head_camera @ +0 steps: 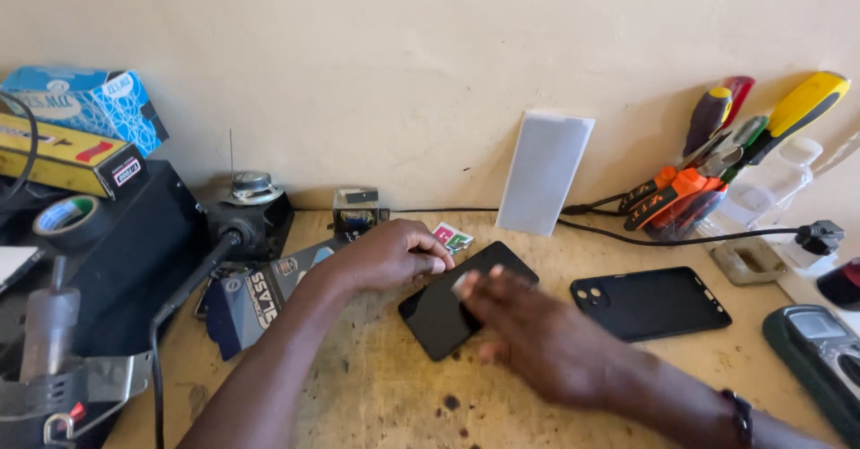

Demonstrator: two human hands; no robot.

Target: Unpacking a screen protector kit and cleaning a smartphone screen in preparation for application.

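Note:
A black phone lies face up, at an angle, in the middle of the wooden bench. My left hand rests on its upper left edge with fingers curled against it. Blurred, my right hand lies over the phone's right half, its fingertips pressing a small pale wipe onto the screen. A black phone case lies just right of my right hand.
A white rectangular packet leans on the wall. Screwdrivers and pliers are piled at the right by a clear bottle. A cable crosses the bench. A multimeter sits at far right. Boxes, a tape roll and a screen-protector packet crowd the left.

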